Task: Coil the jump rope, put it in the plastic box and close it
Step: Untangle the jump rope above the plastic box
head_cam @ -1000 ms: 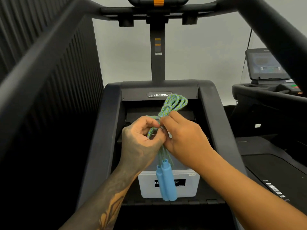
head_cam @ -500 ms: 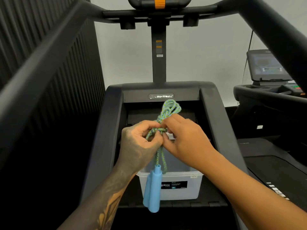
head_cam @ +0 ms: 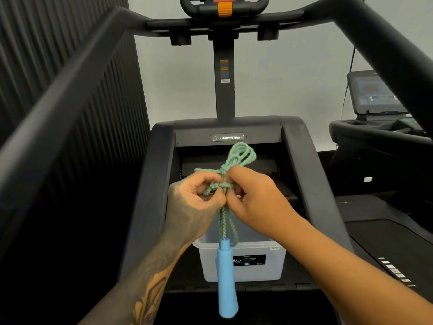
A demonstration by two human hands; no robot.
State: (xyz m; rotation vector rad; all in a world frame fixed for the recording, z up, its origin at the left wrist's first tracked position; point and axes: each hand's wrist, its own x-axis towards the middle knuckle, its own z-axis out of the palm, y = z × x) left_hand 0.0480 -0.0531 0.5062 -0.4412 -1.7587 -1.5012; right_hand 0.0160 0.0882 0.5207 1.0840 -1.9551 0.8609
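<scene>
Rope [head_cam: 239,156] pinched at its knot by both hands, above the box [head_cam: 260,266].

Its loops stick up on the far side; blue handles [head_cam: 226,282] hang down the box's near wall. Left hand [head_cam: 196,198] and right hand [head_cam: 255,198] meet, fingers closed on the wrapped middle. The open box sits on a dark exercise machine [head_cam: 159,184].

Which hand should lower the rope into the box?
Probably right. Both hands pinch the rope at its knot, but the right hand sits directly over the box; the left hand is off to its side.
</scene>
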